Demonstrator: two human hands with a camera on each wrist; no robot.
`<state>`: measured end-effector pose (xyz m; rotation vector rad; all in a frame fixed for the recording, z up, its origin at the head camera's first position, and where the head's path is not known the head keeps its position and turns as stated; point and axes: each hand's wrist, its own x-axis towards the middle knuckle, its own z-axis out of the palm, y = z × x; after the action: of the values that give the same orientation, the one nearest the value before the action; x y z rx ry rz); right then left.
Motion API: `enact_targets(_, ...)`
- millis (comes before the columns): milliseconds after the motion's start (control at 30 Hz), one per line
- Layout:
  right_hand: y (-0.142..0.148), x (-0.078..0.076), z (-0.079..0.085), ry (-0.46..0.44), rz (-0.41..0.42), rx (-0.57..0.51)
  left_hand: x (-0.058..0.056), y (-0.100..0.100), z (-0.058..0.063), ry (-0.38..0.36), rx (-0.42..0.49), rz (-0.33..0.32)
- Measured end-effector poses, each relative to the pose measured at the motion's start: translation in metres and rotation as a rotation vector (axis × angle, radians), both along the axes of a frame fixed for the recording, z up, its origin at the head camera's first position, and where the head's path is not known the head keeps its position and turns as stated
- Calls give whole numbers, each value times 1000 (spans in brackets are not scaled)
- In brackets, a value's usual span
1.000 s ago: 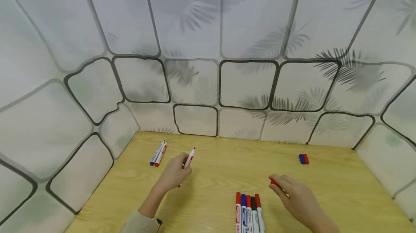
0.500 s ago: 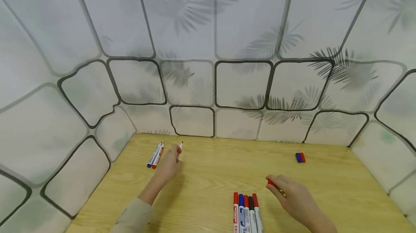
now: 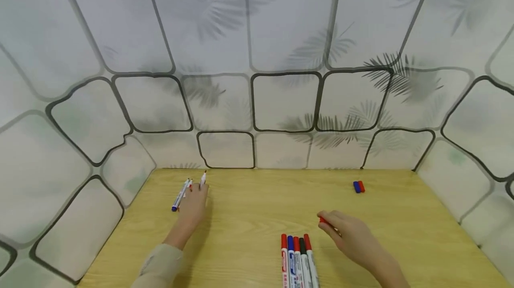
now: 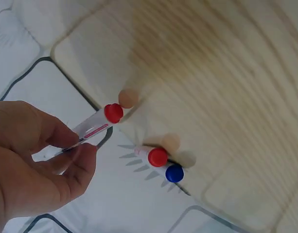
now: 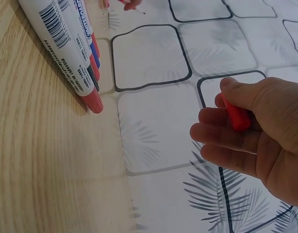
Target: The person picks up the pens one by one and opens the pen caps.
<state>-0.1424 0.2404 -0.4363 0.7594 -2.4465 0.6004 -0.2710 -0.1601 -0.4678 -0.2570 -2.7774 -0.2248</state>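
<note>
At the far left of the table, my left hand (image 3: pixel 193 205) pinches a white whiteboard marker (image 4: pixel 93 124) with a red end plug; its bare tip points at the back wall. Close beside that hand lie two uncapped markers, one with a red end (image 4: pixel 157 157) and one with a blue end (image 4: pixel 174 173); the hand partly covers them in the head view. A red marker cap (image 5: pixel 236 112) is gripped between the thumb and fingers of my right hand (image 3: pixel 353 239), which hovers right of centre over the table.
Several capped markers (image 3: pixel 297 265) in red, blue and black lie in a row at the front centre. A blue cap (image 3: pixel 356 187) and a red cap (image 3: pixel 362 186) lie side by side at the back right. Patterned cloth walls (image 3: pixel 225 149) border the wooden table (image 3: pixel 249 207).
My left hand has carried the marker left and away from me, to beside the two uncapped ones. The right hand keeps hold of the red cap. The head view has turned slightly right.
</note>
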Motion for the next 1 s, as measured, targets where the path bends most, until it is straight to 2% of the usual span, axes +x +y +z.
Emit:
enact_targets(167, -4, -1, 1, -78, -92, 41, -11, 1, -6, -76, 70, 19)
enact_targets(267, -2, -1, 2, -90, -119, 41, -19, 4, -7, -77, 114, 33)
enact_targets(300, -1, -1, 1, -93, -116, 38, -22, 3, -11, -44, 109, 34)
enact_targets(400, -2, -3, 0, -93, -95, 30, -23, -1, -14, -2, 106, 44)
enact_targets(500, -5, -5, -1, -127, -93, 37, -21, -8, -16, -14, 107, 83)
enact_targets(533, -4, -4, -1, -132, -98, 38, -20, -6, -12, -55, 118, 98)
enact_targets(667, -2, -4, -1, -130, -102, 42, -20, -5, -10, -105, 62, 145)
enact_targets(867, 0, -6, -3, -104, -81, 32, -19, -3, -12, -94, 6, 139)
enact_targets(1000, 0, -6, -3, -92, -71, 22, -18, 0, -15, -121, -87, 164)
